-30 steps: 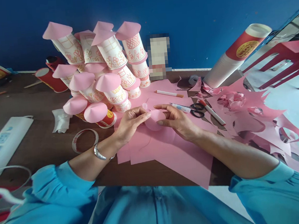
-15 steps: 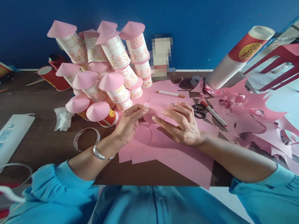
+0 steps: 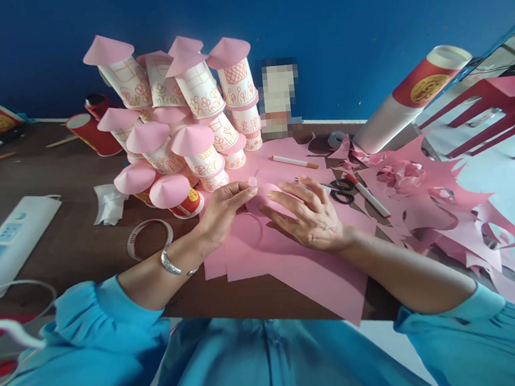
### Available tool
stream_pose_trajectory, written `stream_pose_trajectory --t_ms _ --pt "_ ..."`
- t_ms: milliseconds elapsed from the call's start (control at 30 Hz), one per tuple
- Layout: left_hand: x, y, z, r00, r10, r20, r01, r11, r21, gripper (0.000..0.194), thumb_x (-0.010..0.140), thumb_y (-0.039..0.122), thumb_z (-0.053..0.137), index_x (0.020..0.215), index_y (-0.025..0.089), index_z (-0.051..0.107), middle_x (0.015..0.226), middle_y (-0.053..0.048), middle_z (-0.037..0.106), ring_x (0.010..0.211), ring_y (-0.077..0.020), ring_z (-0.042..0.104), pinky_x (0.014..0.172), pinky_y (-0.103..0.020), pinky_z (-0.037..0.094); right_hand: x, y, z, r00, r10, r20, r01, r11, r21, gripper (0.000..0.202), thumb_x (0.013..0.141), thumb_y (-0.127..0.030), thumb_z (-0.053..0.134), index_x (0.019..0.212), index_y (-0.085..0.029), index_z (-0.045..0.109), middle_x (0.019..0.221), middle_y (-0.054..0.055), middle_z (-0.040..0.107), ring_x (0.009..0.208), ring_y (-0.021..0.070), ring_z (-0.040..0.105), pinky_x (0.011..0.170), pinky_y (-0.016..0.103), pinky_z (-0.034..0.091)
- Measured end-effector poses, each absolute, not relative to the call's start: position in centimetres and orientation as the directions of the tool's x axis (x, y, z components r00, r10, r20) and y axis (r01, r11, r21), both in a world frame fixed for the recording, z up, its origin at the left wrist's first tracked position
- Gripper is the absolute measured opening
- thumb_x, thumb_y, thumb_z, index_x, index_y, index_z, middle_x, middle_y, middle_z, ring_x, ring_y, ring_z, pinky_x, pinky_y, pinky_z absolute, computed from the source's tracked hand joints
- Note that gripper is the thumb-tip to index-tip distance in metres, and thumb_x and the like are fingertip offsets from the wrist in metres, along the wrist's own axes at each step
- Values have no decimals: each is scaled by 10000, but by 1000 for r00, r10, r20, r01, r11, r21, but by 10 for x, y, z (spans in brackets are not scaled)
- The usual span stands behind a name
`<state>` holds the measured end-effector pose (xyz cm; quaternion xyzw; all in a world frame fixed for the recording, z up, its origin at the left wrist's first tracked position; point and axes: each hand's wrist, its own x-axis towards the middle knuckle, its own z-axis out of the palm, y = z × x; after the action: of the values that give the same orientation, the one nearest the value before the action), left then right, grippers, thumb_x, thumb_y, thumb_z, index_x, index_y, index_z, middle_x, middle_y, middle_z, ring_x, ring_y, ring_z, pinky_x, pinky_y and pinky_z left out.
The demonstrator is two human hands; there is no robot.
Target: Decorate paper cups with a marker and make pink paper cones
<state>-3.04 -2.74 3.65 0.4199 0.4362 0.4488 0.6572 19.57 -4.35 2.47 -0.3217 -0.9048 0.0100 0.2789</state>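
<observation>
My left hand [image 3: 228,210], with a silver bangle on its wrist, pinches the edge of a pink paper piece [image 3: 262,200] with a rounded outline. A small pale translucent bit [image 3: 252,182], possibly tape, shows at its fingertips. My right hand [image 3: 310,217] is spread, its fingers bent loosely over the right side of that piece; whether they touch it I cannot tell. Beneath both hands lie pink paper sheets [image 3: 291,274]. Close to my right hand are black-handled scissors [image 3: 342,190].
Decorated paper cups [image 3: 201,96] with pink cone roofs stand stacked at the back left. A tape roll [image 3: 136,242] lies left of my left wrist. Markers [image 3: 293,162], pink scraps [image 3: 425,202] and a tall column of cups [image 3: 395,115] are to the right.
My right hand has shifted slightly left, and its fingers have come closer over the paper piece. More of the scissors shows. My left hand keeps its pinch.
</observation>
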Motion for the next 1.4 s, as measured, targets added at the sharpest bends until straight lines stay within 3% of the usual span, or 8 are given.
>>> stream_pose_trajectory --t_ms 333,533,600,700,800,867,1033,1400 --pt "-32 -26 36 184 962 -204 -188 238 953 394 737 511 895 775 164 712 735 2 640 705 -127 568 688 -277 492 208 -44 21 -623 466 628 504 853 -134 173 976 -154 680 1011 -318 723 1154 18 791 1176 258 707 1107 536 475" --pt "-32 -25 36 160 966 -205 -245 240 939 418 702 505 920 777 152 709 760 -3 665 732 -130 597 714 -271 527 207 -44 26 -590 343 730 493 870 -10 121 969 -182 700 991 -301 705 880 -10 736 850 197 696 946 447 584" --pt "-33 -24 36 152 968 -198 -292 236 927 422 687 492 930 776 150 699 765 -3 670 740 -135 615 719 -278 547 206 -43 29 -510 389 767 516 852 -89 185 981 -174 681 1110 -304 711 927 13 728 891 209 697 899 434 598" --pt "-32 -23 35 155 971 -180 -347 224 911 416 667 466 943 760 156 682 740 8 658 710 -127 607 689 -269 550 202 -40 31 -311 643 700 513 734 -446 412 1015 -245 666 1417 -312 604 1126 74 720 1022 239 703 882 442 612" --pt "-31 -24 35 191 966 -175 -346 234 909 386 683 449 937 760 168 683 737 16 651 694 -122 595 669 -261 542 198 -36 29 -250 880 404 264 464 -846 662 979 -450 743 1549 -282 451 1117 77 723 973 224 711 887 432 623" --pt "-31 -25 34 229 956 -181 -312 248 917 362 724 461 910 773 176 693 758 8 655 724 -142 612 679 -279 546 195 -34 28 -283 934 215 101 253 -962 805 914 -546 799 1560 -268 409 1111 67 724 942 205 703 883 406 614" --pt "-30 -28 30 220 971 -99 -190 142 971 317 796 445 868 756 183 693 732 24 582 711 -120 510 676 -260 443 187 -38 35 -331 944 1 16 7 -1000 996 778 -557 917 1567 -249 394 974 5 675 890 182 644 864 365 570" --pt "-24 -31 38 311 950 -28 5 28 1000 319 845 445 766 701 188 645 715 18 566 756 -147 478 775 -308 395 184 -39 36 -316 948 -29 162 24 -987 828 803 -539 890 1484 -249 519 824 -41 558 713 150 513 744 348 533"
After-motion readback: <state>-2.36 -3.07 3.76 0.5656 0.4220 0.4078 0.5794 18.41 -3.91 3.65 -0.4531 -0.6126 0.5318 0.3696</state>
